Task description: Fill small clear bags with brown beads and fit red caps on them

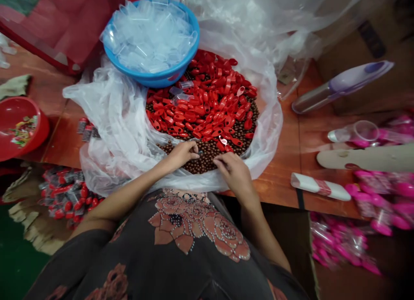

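Note:
My left hand (183, 155) is closed above the near edge of a heap of brown chocolate-like balls (200, 165). A small bluish-clear glint shows at its fingertips, too small to name. Across a narrow gap, my right hand (233, 167) has its fingers bent together low over the same balls, and whatever is between them is hidden. Just beyond both hands, many red plastic pieces (207, 106) with looped ends lie on the balls, a few clear plastic tubes (181, 93) among them. All of this sits in a spread-open clear plastic bag (268, 132).
A blue basin (155, 79) heaped with clear containers (152, 37) stands at the bag's far left. On the orange table (281, 162) are a red bowl (39, 127), a scoop-like tool (339, 86) and a white roll (320, 186). Pink-capped containers (375, 196) lie right; red-capped ones (66, 194) lower left.

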`<state>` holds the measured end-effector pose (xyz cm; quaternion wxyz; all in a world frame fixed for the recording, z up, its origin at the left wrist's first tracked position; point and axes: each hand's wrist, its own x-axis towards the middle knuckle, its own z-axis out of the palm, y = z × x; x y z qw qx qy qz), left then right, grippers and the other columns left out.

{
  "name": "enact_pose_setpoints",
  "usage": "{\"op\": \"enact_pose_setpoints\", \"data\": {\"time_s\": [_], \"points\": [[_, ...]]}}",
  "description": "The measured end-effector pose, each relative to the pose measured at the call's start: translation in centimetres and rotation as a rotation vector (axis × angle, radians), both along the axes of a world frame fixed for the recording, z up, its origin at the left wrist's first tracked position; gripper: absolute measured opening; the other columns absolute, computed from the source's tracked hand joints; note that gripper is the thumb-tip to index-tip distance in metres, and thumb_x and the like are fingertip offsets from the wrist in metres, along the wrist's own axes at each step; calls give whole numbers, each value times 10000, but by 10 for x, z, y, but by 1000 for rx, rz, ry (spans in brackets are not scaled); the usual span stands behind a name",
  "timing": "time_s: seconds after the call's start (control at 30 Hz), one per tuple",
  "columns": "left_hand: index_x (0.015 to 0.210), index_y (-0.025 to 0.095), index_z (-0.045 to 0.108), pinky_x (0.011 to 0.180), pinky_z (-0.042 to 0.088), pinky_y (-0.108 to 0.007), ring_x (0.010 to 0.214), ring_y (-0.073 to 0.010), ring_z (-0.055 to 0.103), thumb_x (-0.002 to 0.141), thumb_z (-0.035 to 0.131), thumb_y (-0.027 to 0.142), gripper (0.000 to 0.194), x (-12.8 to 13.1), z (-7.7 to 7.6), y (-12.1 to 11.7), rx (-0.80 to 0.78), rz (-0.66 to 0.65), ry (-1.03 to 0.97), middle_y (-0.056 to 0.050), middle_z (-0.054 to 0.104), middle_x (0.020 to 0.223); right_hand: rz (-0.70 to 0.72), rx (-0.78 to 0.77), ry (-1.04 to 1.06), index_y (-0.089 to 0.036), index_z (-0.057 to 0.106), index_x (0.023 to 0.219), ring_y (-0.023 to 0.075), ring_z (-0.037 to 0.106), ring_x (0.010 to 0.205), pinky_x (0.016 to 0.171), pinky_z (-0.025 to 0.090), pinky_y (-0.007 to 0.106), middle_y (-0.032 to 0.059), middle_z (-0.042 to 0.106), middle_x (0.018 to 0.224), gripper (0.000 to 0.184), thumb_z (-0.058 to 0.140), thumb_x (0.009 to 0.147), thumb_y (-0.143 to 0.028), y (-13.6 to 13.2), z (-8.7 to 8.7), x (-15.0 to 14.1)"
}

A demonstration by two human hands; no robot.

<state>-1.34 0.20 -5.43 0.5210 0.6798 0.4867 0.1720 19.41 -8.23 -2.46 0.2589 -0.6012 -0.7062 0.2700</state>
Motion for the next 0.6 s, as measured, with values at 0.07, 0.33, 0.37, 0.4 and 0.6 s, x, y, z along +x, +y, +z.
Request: {"op": "enact_pose_setpoints", "data": {"time_s": [0.07,0.33,0.37,0.4,0.6], "points": [[751,186,605,633,397,-290,666,-150,546,704,712,162,119,10,-2,-2,-44,30,-38,2,613,685,-122,9,28,-221,654,978,219,618,919,846,488,375,73,671,967,189,490,949,-310,3,0,11],[880,177,577,727,478,-292,763,-136,596,701,738,167,241,31,-20,-9,-248,193,-370,-16,616,817,-231,-39,-80,-180,651,1146,261,630,1014,899,501,423,121,667,1099,297,460,935,-266,22,-9,29],[896,173,583,737,485,-292,768,-133,600,693,742,161,258,32,-21,-9,-275,208,-405,-17,615,826,-211,-41,-104,-184,647,1171,265,630,1020,903,501,427,119,665,1111,310,466,937,-274,23,-10,27],[915,169,594,745,490,-292,772,-131,604,687,747,159,274,31,-22,-9,-297,215,-431,-18,617,832,-191,-42,-129,-190,640,1197,267,630,1030,903,503,428,117,661,1129,322,470,939,-280,24,-10,25],[1017,158,697,878,487,-347,878,-165,641,660,780,152,366,21,-17,-9,-430,225,-536,-62,695,974,-125,-79,-265,-229,623,1245,254,644,991,826,524,390,90,643,1141,337,490,937,-264,29,-10,14]]}}
